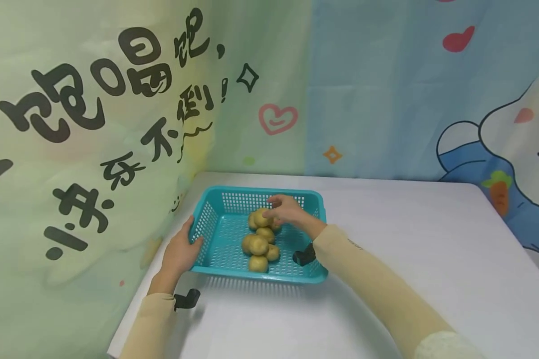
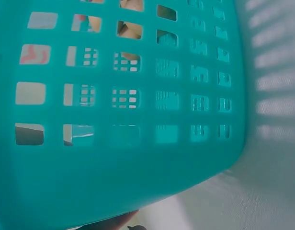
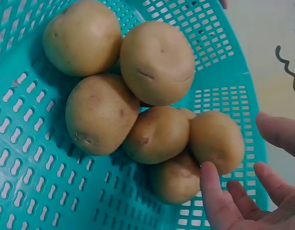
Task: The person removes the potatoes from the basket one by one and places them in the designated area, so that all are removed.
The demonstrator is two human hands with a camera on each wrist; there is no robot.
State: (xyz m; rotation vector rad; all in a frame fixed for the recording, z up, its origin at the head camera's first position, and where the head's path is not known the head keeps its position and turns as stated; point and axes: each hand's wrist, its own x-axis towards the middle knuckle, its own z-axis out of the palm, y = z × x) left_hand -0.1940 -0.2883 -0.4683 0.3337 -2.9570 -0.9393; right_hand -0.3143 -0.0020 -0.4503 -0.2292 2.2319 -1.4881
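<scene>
Potatoes (image 1: 258, 245) piled in basket (image 1: 269, 190) on desk (image 1: 395, 239); right grip (image 1: 287, 209) spread by far ones, nothing grasped; left grip (image 1: 179, 253) laid straight-fingered at basket's side; firm, roll-prone handling expected, flanks best cupped.

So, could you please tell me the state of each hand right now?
Left hand: at the left rim of the basket; whether it grips cannot be told.
Right hand: open, close by the potatoes, holding none.
</scene>
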